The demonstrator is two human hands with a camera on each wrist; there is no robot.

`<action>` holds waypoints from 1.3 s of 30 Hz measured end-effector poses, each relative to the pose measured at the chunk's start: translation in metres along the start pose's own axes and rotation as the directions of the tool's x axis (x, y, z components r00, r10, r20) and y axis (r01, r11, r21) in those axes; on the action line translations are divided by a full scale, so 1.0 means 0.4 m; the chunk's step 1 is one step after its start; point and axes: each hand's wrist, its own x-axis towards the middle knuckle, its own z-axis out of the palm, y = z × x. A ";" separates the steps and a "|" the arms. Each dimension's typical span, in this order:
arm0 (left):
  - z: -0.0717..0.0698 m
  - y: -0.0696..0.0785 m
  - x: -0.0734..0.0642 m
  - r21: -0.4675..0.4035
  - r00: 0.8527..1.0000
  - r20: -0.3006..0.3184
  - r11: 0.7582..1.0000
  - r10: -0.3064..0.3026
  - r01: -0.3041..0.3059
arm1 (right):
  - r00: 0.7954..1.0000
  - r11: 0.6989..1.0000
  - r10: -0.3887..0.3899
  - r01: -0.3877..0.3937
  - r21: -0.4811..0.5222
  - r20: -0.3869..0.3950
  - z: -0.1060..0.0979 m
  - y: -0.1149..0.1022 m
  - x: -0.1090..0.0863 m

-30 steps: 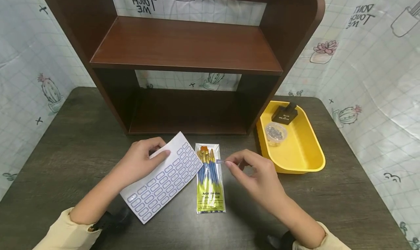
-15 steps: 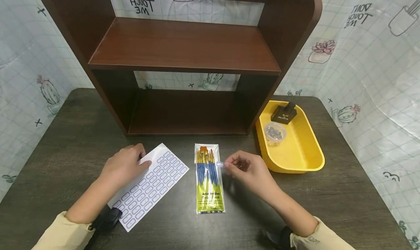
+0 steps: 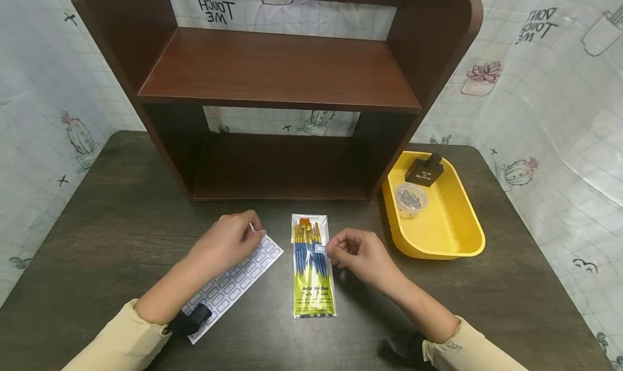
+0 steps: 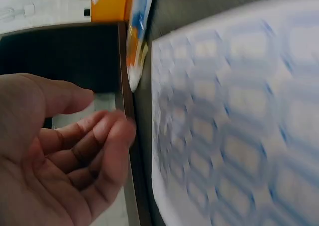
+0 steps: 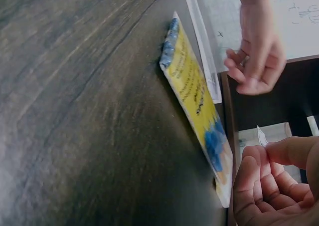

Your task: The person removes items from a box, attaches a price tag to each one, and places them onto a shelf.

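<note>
A small white label sticker [image 3: 320,249] with a blue border is pinched between thumb and fingertips of my right hand [image 3: 357,254]. In the head view it overlaps the clear pack of paintbrushes [image 3: 313,300], which lies on the table with blue handles and a yellow-green card. My left hand [image 3: 229,244] is above the sheet of label stickers [image 3: 245,276], partly covering it from the head camera. In the left wrist view, the left hand's fingers [image 4: 107,141] are loosely bent, thumb apart, and hold nothing; the sheet lies beside them.
A dark brown two-tier shelf [image 3: 282,68] stands behind the hands. To the right, a yellow tray [image 3: 438,236] holds a black box [image 3: 424,171] and a clear round tub [image 3: 410,198] of small grey pieces. A black wrist strap [image 3: 192,319] overlaps the sheet's near end.
My left hand has set the sheet down on the left, let go, and moved right over it. The right hand has shifted slightly lower, bringing the sticker over the brush pack.
</note>
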 end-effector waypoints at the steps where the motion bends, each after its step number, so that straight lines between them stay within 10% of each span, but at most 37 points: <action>1: 0.007 0.010 0.007 -0.043 1.000 0.013 0.999 0.017 -0.017 | 1.000 1.000 0.008 -0.008 0.012 0.008 0.002 0.003 0.003; 12: 0.082 0.073 0.045 -0.361 0.968 0.249 0.923 -0.041 0.132 | 0.994 0.990 0.061 -0.071 0.118 0.090 0.032 0.018 0.039; 30: 0.123 0.074 0.062 -0.481 0.947 0.294 0.835 -0.133 0.267 | 0.985 0.981 0.143 -0.154 0.119 0.100 0.050 0.032 0.055; 39: 0.133 0.074 0.066 -0.493 0.953 0.267 0.829 -0.142 0.262 | 0.987 0.985 0.150 -0.155 0.078 0.063 0.058 0.019 0.053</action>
